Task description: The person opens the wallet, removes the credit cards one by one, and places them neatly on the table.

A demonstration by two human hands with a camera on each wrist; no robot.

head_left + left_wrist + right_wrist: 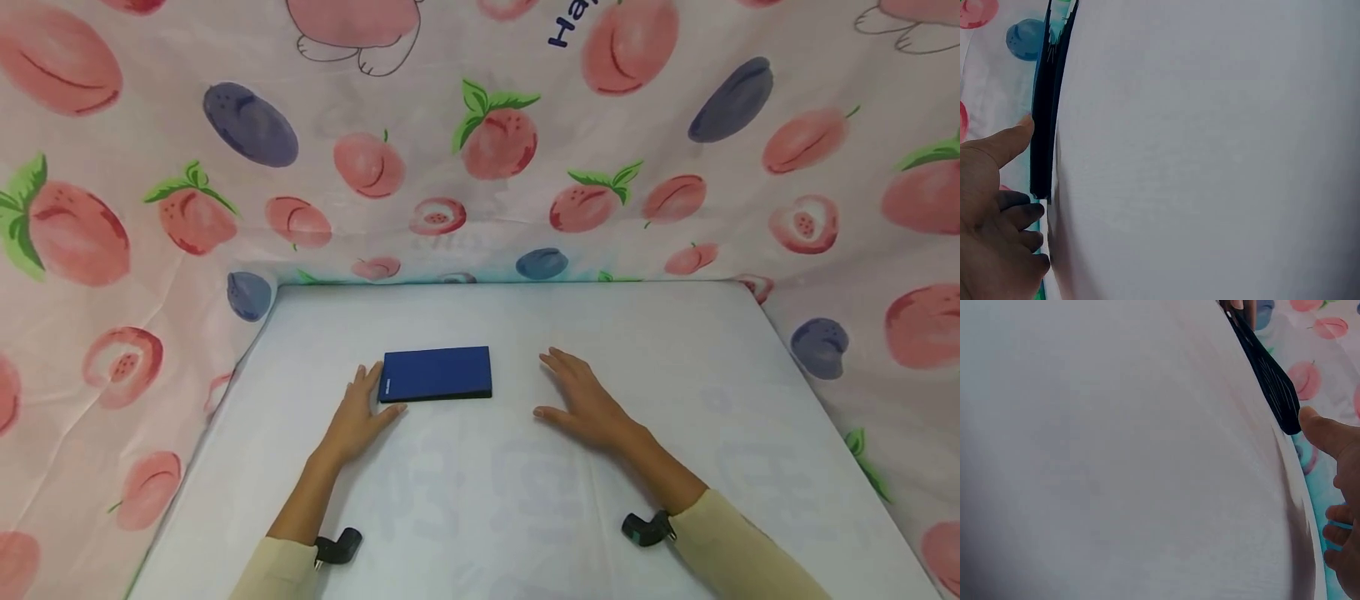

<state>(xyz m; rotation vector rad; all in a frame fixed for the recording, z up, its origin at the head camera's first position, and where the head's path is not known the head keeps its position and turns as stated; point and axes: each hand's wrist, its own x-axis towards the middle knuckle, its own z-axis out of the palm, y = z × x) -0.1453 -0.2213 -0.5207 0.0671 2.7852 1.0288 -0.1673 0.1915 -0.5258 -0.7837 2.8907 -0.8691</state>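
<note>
A dark blue booklet (437, 374) lies flat and closed on a white tabletop (480, 500), its long sides running left to right and set slightly askew. Small white lettering (387, 387) (too small to read) runs along the short left edge, near the lower corner. The cover is smooth and plain, above a blackish near edge. Seen from the left wrist, a narrow gap parts the dark layers toward one end; from the right, thin pale lines streak the edge. A left hand (356, 425) is at the booklet's left end, fingertips beside it, while a right hand (592, 408) rests apart, beyond its right end.
</note>
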